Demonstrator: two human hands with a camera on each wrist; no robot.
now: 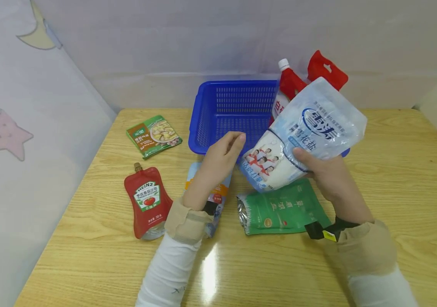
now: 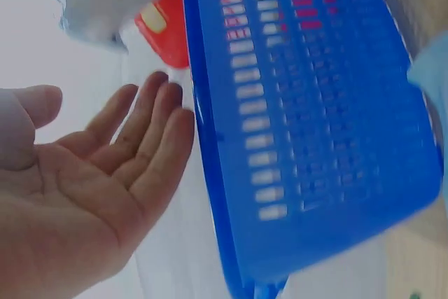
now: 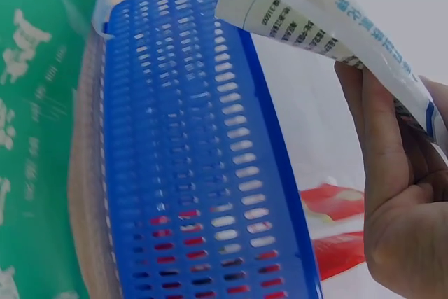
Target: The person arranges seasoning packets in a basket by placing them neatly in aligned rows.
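Right grip [image 1: 327, 175] holds salt bag [image 1: 314, 123]; left grip [image 1: 222, 155] near basket [image 1: 195, 123].

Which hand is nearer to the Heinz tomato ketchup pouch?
Left. The left hand is beyond and right of the ketchup pouch, near the blue basket; the right hand is farther right, gripping the snowflake salt bag.

"What's the snowflake-salt pouch [image 1: 324, 121] like?"

"Glossy plastic film, smooth, with bright highlights on its creases."

"And the basket [image 1: 226, 102]?"

"Smooth moulded plastic with a soft sheen."

"The green lake-salt pouch [image 1: 281, 211]?"

"Satiny film, its crinkled end silvery like foil."

"The ketchup pouch [image 1: 147, 202]?"

"Smooth, shiny plastic."

"The tabletop [image 1: 264, 273]?"

"Wood-grained and glossy; real wood or laminate, I can't tell."

"The sleeves [image 1: 170, 266]?"

"Matt white cloth, lightly wrinkled."
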